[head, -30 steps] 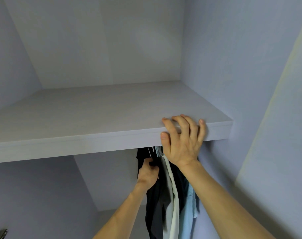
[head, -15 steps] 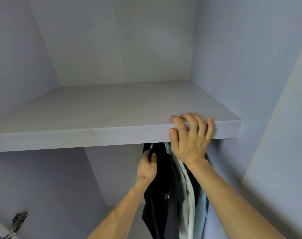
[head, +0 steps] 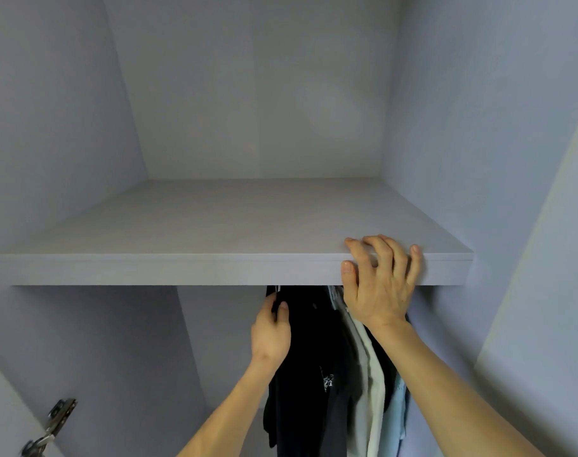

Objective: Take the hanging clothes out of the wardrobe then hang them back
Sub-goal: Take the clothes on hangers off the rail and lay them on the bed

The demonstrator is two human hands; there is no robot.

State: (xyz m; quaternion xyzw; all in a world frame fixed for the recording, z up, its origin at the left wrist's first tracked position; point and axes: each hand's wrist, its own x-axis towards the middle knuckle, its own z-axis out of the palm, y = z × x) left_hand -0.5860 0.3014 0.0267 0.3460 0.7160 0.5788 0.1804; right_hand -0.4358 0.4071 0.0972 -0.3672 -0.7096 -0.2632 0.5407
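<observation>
**Wardrobe reached into**

The shelf is gripped at its edge by the right hand (thumb on the front face). Below, a black garment is pinched near its top by the left hand, a white garment hanging beside it.

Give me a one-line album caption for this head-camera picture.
Right hand holds the shelf edge; left hand grips a black garment hanging beside a white garment and a blue garment.

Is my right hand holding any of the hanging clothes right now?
No, the right hand grips the front edge of the shelf, above the hanging clothes.
</observation>
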